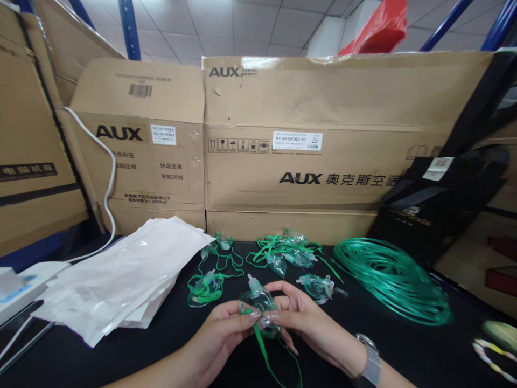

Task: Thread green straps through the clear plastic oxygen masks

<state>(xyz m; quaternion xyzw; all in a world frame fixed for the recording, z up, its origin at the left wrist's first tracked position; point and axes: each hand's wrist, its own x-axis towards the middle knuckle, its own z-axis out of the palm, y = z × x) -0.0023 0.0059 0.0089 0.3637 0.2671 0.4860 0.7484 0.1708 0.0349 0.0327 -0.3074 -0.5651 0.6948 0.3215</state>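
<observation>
Low in the middle of the head view, both hands hold a clear green-tinted oxygen mask [258,299] with its pale connector pointing up and away. My left hand [228,322] pinches the green elastic strap [262,345] at the mask's left side. The fingers of my right hand [297,312] are closed on the mask's right edge, thumb in front. The strap hangs in a loop below the hands. Another mask without a visible strap [318,287] lies just right of my right hand. A mask with a bunched strap [205,288] rests to the left.
Several strapped masks [297,250] lie in a heap behind. A coil of green tubing [391,280] sits at right, near a bracelet [493,358]. White plastic bags [125,275] are stacked at left beside a power strip [24,285]. Cardboard boxes [242,183] wall off the back.
</observation>
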